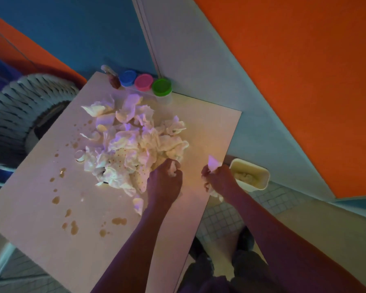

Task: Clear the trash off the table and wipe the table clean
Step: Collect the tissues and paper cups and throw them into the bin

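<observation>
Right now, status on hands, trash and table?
Left hand grips tissue at the pile edge. Right hand holds tissue beside the bin. Brown spills unwiped on table. Three jars at far edge.

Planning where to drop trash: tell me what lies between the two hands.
Head view: only bare table separates the left hand, gripping tissue at the pile, from the right hand, holding a tissue wad.
</observation>
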`<action>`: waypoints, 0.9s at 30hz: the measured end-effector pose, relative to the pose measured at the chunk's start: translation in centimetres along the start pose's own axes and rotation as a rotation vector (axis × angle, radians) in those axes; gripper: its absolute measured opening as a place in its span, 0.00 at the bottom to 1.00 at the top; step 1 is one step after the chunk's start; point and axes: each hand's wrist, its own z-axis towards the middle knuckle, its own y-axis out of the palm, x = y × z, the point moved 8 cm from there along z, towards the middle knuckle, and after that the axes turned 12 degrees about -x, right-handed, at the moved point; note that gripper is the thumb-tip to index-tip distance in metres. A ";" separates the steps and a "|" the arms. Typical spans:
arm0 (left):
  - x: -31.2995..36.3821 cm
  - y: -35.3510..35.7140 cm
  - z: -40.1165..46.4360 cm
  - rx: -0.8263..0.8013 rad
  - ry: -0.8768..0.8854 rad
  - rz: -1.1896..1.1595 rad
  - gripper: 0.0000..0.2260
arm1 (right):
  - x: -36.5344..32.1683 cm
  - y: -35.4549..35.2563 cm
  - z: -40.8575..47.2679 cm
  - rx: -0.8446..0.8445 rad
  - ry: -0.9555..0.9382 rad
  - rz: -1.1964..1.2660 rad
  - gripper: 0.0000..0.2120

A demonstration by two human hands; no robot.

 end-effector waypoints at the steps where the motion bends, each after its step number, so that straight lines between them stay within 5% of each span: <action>1: 1.1 0.8 0.1 -0.007 0.020 0.020 0.03 | 0.0 -1.1 -0.1 0.005 -0.005 0.012 0.13; 5: 5.9 4.1 0.4 -0.032 0.109 0.067 0.07 | 1.0 -5.2 -0.5 0.033 0.028 0.074 0.08; 10: 10.9 8.7 0.9 -0.092 0.111 0.049 0.07 | 2.4 -12.5 -1.0 0.149 0.077 0.055 0.14; 15: 15.3 14.4 1.0 -0.156 0.149 0.090 0.12 | 3.6 -18.5 -1.9 0.184 0.070 0.099 0.39; 19: 18.2 19.3 1.5 -0.181 0.232 0.062 0.08 | 5.7 -23.3 -1.9 0.264 0.102 0.284 0.42; 27: 18.6 29.1 4.5 -0.239 0.271 0.050 0.10 | 11.6 -29.4 3.6 0.388 0.141 0.327 0.09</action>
